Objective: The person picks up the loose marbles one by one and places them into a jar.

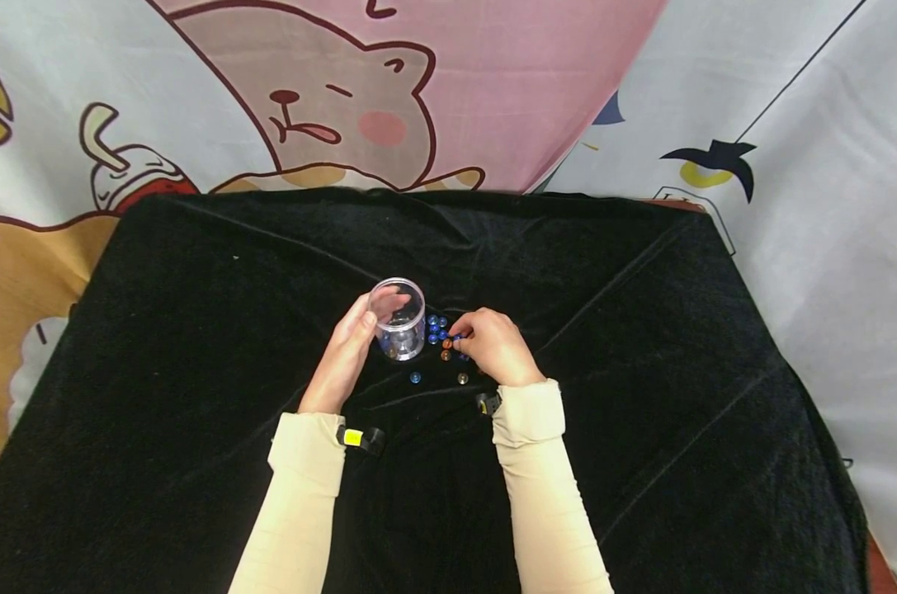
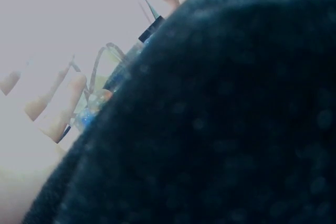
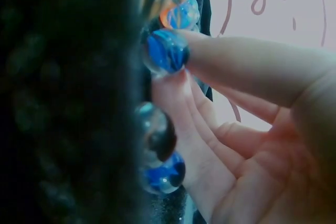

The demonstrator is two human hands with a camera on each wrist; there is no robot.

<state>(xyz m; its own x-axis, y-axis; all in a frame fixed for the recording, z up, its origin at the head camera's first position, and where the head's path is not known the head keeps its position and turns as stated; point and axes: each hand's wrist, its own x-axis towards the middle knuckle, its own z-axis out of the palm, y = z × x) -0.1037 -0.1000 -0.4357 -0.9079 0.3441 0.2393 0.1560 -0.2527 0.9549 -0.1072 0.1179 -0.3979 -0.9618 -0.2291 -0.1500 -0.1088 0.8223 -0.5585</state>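
Observation:
A clear, open-topped plastic jar (image 1: 402,334) stands on the black cloth, its round rim facing up. My left hand (image 1: 349,342) grips it from the left, thumb on the near side and fingers behind the wall. Just right of the jar lies a cluster of glass marbles (image 1: 433,329), mostly blue. Over that cluster, my right hand (image 1: 496,342) pinches a clear marble with blue swirls (image 3: 167,51) between thumb and index finger. More marbles sit close by its fingers, among them a blue one (image 3: 165,174). An orange-brown marble (image 1: 446,355) lies at the cluster's near side.
Two marbles lie apart toward me: a blue one (image 1: 415,378) and a pale one (image 1: 463,379). Black velvety cloth (image 1: 195,346) with creases covers the table. Behind it hangs a cartoon-printed curtain (image 1: 537,82). Dark cloth fills much of both wrist views.

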